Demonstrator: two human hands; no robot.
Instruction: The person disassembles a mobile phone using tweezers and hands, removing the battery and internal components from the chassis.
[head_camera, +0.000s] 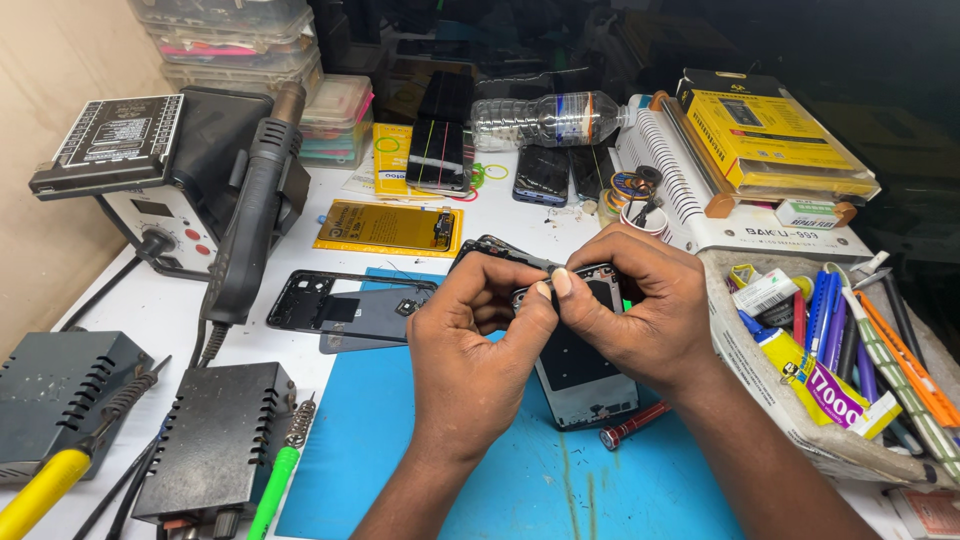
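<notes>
The opened phone (583, 372) is being gripped at its top edge over the blue mat (400, 450), long axis running away from the person; left hand (478, 335) and right hand (628, 305) are being pinched shut there (thumbs touching).

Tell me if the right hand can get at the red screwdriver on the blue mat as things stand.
Probably yes, once it lets go. The right hand is pinching the opened phone along with the left hand. The red screwdriver lies uncovered on the blue mat, just below that wrist.

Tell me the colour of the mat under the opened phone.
Blue: the mat under the opened phone shows plainly in the head view.
</notes>
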